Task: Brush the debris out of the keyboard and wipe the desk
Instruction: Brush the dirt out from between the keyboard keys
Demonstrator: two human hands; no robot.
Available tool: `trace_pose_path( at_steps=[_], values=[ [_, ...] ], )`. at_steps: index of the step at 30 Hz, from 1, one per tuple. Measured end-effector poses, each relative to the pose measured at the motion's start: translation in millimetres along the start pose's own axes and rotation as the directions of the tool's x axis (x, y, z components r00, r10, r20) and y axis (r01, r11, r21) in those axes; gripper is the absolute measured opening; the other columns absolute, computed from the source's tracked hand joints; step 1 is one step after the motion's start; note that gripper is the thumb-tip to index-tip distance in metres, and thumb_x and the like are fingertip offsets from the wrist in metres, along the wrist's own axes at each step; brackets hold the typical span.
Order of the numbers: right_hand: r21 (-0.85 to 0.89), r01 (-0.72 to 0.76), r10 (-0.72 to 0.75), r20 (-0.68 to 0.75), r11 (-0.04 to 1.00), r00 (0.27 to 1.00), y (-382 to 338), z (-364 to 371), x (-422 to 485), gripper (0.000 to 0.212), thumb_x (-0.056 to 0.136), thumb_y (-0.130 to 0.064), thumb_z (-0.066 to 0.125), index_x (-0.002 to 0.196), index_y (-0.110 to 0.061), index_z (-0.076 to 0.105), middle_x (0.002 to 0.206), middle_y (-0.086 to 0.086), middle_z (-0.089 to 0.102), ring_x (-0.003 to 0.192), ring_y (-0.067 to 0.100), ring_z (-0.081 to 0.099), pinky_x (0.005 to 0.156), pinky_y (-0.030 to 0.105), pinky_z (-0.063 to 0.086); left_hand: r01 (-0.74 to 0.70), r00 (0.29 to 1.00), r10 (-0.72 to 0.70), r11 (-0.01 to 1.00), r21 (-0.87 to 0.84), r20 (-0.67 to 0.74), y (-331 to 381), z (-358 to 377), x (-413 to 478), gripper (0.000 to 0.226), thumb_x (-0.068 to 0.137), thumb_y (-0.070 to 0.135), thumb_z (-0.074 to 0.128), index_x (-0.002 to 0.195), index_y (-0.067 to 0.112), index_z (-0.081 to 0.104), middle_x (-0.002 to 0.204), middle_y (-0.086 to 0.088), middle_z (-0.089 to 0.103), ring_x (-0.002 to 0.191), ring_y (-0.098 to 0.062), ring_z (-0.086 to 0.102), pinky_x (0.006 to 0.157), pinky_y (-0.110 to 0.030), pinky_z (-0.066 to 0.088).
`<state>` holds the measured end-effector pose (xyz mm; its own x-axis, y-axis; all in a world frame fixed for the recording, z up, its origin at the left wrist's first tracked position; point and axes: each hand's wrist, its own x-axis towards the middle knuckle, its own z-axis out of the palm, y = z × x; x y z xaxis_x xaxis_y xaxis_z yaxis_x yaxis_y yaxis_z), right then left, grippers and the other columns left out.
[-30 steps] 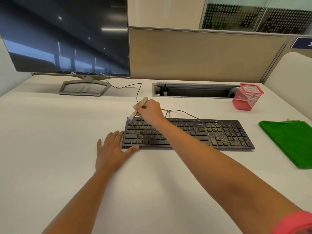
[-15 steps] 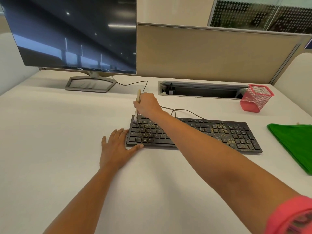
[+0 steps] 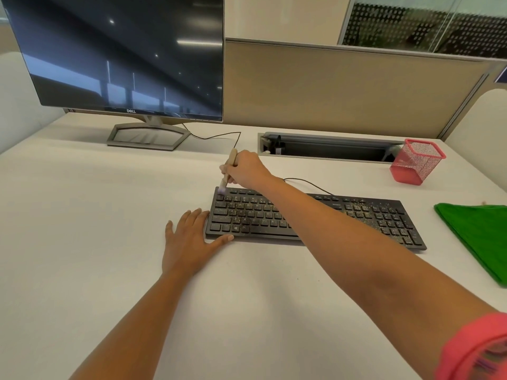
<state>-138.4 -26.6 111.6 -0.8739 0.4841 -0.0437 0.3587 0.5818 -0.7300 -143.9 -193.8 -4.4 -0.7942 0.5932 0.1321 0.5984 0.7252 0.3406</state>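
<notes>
Black and flecked with yellowish debris, a wired keyboard lies slightly askew at the centre of a white desk, seen from the head camera of the person cleaning it. The right hand reaches across the keys and pinches the pale wooden handle of a small brush between curled fingers and thumb. The brush is held nearly upright, and its bristle tip touches the keyboard's far left corner. The left hand lies flat on the desk with its fingers spread and straight, fingertips against the keyboard's left edge and thumb along its front edge. Specks are thickest over the number pad and arrow keys at the right end, with more across the letter keys. A folded green cloth lies on the desk just right of the keyboard, apart from it. A pink mesh pen cup stands beyond, beside an open cable trough. A dark monitor stands at the back left, before a beige partition.
</notes>
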Motion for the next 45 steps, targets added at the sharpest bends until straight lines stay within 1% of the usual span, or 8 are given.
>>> trace_pose_path(
  at_steps=[3, 9, 17, 20, 27, 39, 41, 45],
  values=[
    [-0.023, 0.003, -0.001, 0.075, 1.0, 0.997, 0, -1, -1, 0.024, 0.091, -0.016, 0.056, 0.095, 0.005, 0.067, 0.091, 0.017, 0.069, 0.085, 0.031, 0.069, 0.085, 0.042, 0.055, -0.005, 1.0, 0.005, 1.0, -0.003, 0.002, 0, 0, 0, 0.108, 0.059, 0.089, 0.012, 0.143, 0.026, 0.033, 0.153, 0.006, 0.029, 0.144, -0.011, 0.014, 0.116, -0.045, 0.005],
    [0.031, 0.038, -0.037, -0.041, 0.999, 0.998, -6, 2, 4, 0.03, 0.091, -0.021, 0.058, 0.098, 0.007, 0.066, 0.097, 0.023, 0.068, 0.09, 0.035, 0.066, 0.085, 0.047, 0.053, -0.014, 1.0, 0.014, 1.0, -0.023, -0.012, 0, 0, 0, 0.106, 0.06, 0.088, 0.014, 0.142, 0.025, 0.036, 0.152, 0.006, 0.031, 0.143, -0.012, 0.016, 0.116, -0.047, 0.006],
    [-0.121, 0.121, -0.076, 0.323, 0.985, 0.943, -21, -7, 0, 0.027, 0.092, -0.015, 0.057, 0.1, 0.009, 0.066, 0.1, 0.021, 0.069, 0.078, 0.027, 0.067, 0.082, 0.033, 0.057, -0.02, 1.0, 0.02, 1.0, -0.016, -0.014, 0, -1, 0, 0.104, 0.061, 0.088, 0.014, 0.141, 0.025, 0.036, 0.151, 0.006, 0.032, 0.143, -0.012, 0.017, 0.115, -0.047, 0.007],
    [-0.124, 0.098, -0.067, 0.235, 0.987, 0.97, -29, -8, 5, 0.026, 0.093, -0.015, 0.056, 0.099, 0.009, 0.064, 0.098, 0.022, 0.069, 0.068, 0.023, 0.066, 0.077, 0.031, 0.058, -0.018, 1.0, 0.017, 1.0, -0.016, -0.017, 0, 0, 0, 0.104, 0.061, 0.088, 0.014, 0.141, 0.026, 0.036, 0.151, 0.007, 0.032, 0.142, -0.012, 0.018, 0.115, -0.047, 0.008],
    [-0.138, 0.106, -0.119, -0.085, 0.985, 0.989, -21, 9, 11, 0.028, 0.092, -0.018, 0.055, 0.098, 0.007, 0.064, 0.097, 0.022, 0.068, 0.091, 0.034, 0.066, 0.085, 0.041, 0.053, -0.003, 1.0, 0.002, 1.0, -0.025, -0.006, 0, 0, 0, 0.106, 0.059, 0.089, 0.014, 0.142, 0.026, 0.035, 0.152, 0.007, 0.03, 0.143, -0.011, 0.015, 0.116, -0.046, 0.005],
    [-0.251, 0.113, -0.09, 0.103, 0.961, 0.991, -24, 5, 5, 0.03, 0.093, -0.023, 0.057, 0.096, 0.006, 0.061, 0.092, 0.02, 0.071, 0.086, 0.029, 0.07, 0.08, 0.032, 0.056, -0.005, 1.0, 0.005, 1.0, -0.011, -0.005, 0, 0, 0, 0.105, 0.06, 0.089, 0.013, 0.143, 0.026, 0.033, 0.153, 0.007, 0.029, 0.144, -0.011, 0.015, 0.116, -0.046, 0.006],
    [-0.268, 0.094, -0.079, 0.067, 0.959, 0.995, -23, 1, 6, 0.026, 0.093, -0.023, 0.056, 0.088, 0.002, 0.061, 0.09, 0.019, 0.071, 0.084, 0.028, 0.071, 0.074, 0.028, 0.054, -0.001, 1.0, 0.001, 1.0, 0.001, 0.006, 0, 0, 0, 0.106, 0.059, 0.089, 0.011, 0.143, 0.027, 0.032, 0.153, 0.007, 0.028, 0.143, -0.01, 0.014, 0.116, -0.045, 0.005],
    [-0.163, 0.074, -0.08, -0.032, 0.984, 0.996, -16, -3, 7, 0.029, 0.09, -0.021, 0.061, 0.097, 0.007, 0.063, 0.096, 0.022, 0.068, 0.09, 0.033, 0.068, 0.085, 0.039, 0.054, -0.001, 1.0, 0.001, 1.0, -0.003, 0.004, 0, 0, 0, 0.106, 0.059, 0.089, 0.012, 0.143, 0.027, 0.033, 0.153, 0.007, 0.028, 0.143, -0.01, 0.014, 0.116, -0.045, 0.006]
  ],
)
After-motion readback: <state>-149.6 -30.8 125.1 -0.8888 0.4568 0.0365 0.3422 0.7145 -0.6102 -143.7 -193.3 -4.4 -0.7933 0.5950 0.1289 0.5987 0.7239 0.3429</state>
